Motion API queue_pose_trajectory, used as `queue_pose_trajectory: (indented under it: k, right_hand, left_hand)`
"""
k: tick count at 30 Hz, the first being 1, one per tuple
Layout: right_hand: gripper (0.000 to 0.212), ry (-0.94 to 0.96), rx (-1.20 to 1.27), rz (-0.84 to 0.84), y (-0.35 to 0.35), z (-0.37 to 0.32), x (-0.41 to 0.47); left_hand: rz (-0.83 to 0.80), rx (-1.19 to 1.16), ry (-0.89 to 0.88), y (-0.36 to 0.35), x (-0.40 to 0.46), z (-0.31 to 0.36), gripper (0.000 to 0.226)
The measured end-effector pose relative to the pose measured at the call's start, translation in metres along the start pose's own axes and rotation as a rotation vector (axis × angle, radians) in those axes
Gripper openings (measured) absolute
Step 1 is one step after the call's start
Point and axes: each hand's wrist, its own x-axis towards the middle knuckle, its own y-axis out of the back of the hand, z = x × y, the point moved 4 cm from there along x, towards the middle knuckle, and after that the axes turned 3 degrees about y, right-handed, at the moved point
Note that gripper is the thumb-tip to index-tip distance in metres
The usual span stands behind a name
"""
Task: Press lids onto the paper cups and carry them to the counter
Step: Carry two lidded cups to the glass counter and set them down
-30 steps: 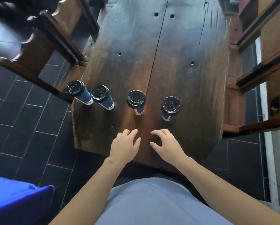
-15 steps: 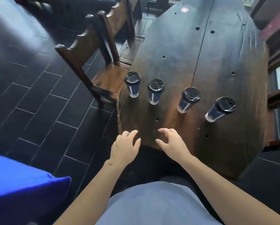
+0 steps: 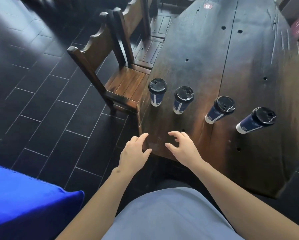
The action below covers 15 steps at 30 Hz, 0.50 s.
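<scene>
Several dark blue paper cups with black lids on stand upright in a row across the near end of the dark wooden table (image 3: 249,54): the leftmost cup (image 3: 157,94), a second cup (image 3: 182,100), a third cup (image 3: 219,110) and the rightmost cup (image 3: 255,120). My left hand (image 3: 134,153) hovers at the table's near left corner, fingers loosely spread, holding nothing. My right hand (image 3: 181,148) hovers beside it over the table's near edge, fingers relaxed and slightly curved, also holding nothing. Both hands are short of the cups.
A wooden chair (image 3: 117,78) stands at the table's left side, with another chair (image 3: 138,28) behind it. The floor (image 3: 32,94) is dark tile. A bright blue object (image 3: 24,201) fills the lower left. A round red number sticker (image 3: 207,6) lies at the table's far end.
The view has swung left, so the table and cups now sit further right. Both hands keep nearly the same pose; the left one now hangs at the table's corner.
</scene>
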Motion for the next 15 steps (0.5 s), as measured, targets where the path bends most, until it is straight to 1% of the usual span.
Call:
queue_pose_trajectory:
  k: [10,13,15]
  right_hand:
    - [0.044,-0.019,0.021,-0.034,0.004,-0.014,0.096]
    - [0.044,-0.046,0.024,-0.018,0.008,-0.011,0.113]
    - [0.045,-0.106,0.07,0.031,0.01,-0.005,0.118]
  left_hand:
    - [-0.029,0.052,0.047,0.035,0.09,0.003,0.063]
    - [-0.057,-0.018,0.052,0.038,0.113,0.008,0.065]
    - [-0.077,-0.102,0.069,0.035,0.126,0.01,0.072]
